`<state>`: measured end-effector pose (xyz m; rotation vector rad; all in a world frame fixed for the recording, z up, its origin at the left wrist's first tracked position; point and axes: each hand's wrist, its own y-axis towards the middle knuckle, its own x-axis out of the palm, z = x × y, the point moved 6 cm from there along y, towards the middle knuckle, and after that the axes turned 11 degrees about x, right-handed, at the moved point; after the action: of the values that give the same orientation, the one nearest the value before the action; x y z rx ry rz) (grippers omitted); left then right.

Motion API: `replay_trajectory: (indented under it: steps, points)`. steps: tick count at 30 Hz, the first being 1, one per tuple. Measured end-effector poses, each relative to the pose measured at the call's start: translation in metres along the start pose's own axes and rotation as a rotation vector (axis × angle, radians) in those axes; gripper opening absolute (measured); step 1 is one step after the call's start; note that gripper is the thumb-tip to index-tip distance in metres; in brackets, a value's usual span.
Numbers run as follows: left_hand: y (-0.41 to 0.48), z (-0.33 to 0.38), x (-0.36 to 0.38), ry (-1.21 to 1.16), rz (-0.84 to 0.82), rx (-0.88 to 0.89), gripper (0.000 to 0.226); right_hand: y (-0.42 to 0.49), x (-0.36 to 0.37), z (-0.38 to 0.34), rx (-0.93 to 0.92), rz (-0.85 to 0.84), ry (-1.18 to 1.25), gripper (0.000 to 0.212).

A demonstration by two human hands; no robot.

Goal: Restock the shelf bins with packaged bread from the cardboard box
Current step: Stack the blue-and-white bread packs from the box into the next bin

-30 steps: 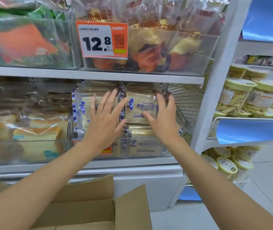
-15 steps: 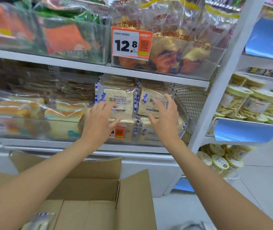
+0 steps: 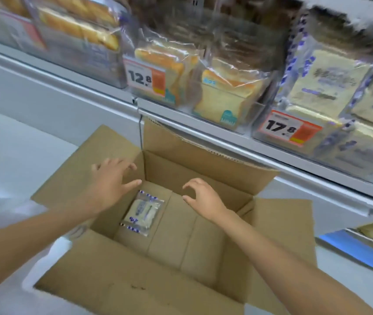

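An open cardboard box (image 3: pixel 203 169) sits on the floor below the shelf, its flaps spread out. One packaged bread (image 3: pixel 142 212) in clear wrap with blue print lies flat on the box bottom, left of centre. My left hand (image 3: pixel 110 180) hovers over the box's left rim, fingers spread and holding nothing. My right hand (image 3: pixel 201 196) hangs above the box's middle with fingers loosely curled, also holding nothing. On the shelf at upper right a clear bin (image 3: pixel 339 123) holds stacked packs of the same blue-printed bread.
Further clear bins hold toast loaves (image 3: pixel 224 98) and long rolls (image 3: pixel 76 26). Orange price tags read 12.8 (image 3: pixel 144 78) and 17.8 (image 3: pixel 287 128). The white shelf edge (image 3: pixel 203 130) overhangs the box's back flap. Pale floor lies left of the box.
Both hands left the bread packs in the shelf bin and dropped down over the open box. My view swung down and left from the shelf to the box.
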<state>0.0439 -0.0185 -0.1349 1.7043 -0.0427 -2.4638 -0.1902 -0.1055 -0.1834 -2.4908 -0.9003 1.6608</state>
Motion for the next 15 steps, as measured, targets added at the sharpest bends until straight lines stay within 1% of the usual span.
replay_trajectory:
  steps: [3,6,9,11,13,14,15]
  points:
    - [-0.014,-0.034,0.018,-0.004,-0.051,-0.025,0.033,0.034,0.076,-0.009,0.052,-0.178,-0.076,0.036]
    - [-0.020,-0.044,0.035,-0.002,-0.074,-0.036,0.031,0.056,0.141,-0.023,0.072,-0.307,-0.112,0.046]
    - [-0.023,-0.047,0.047,0.004,-0.081,-0.031,0.030,0.069,0.193,-0.041,-0.043,-0.387,-0.187,0.057]
    - [-0.025,-0.049,0.054,0.023,-0.102,-0.029,0.029,0.071,0.215,-0.039,-0.091,-0.455,-0.257,0.062]
    - [-0.026,-0.050,0.057,0.035,-0.105,-0.009,0.026,0.070,0.229,-0.020,-0.100,-0.510,-0.377,0.063]
    - [-0.025,-0.048,0.058,0.037,-0.104,0.012,0.025,0.067,0.233,-0.007,-0.093,-0.511,-0.436,0.061]
    - [-0.025,-0.044,0.061,0.041,-0.103,0.039,0.025,0.064,0.235,0.004,-0.089,-0.476,-0.458,0.058]
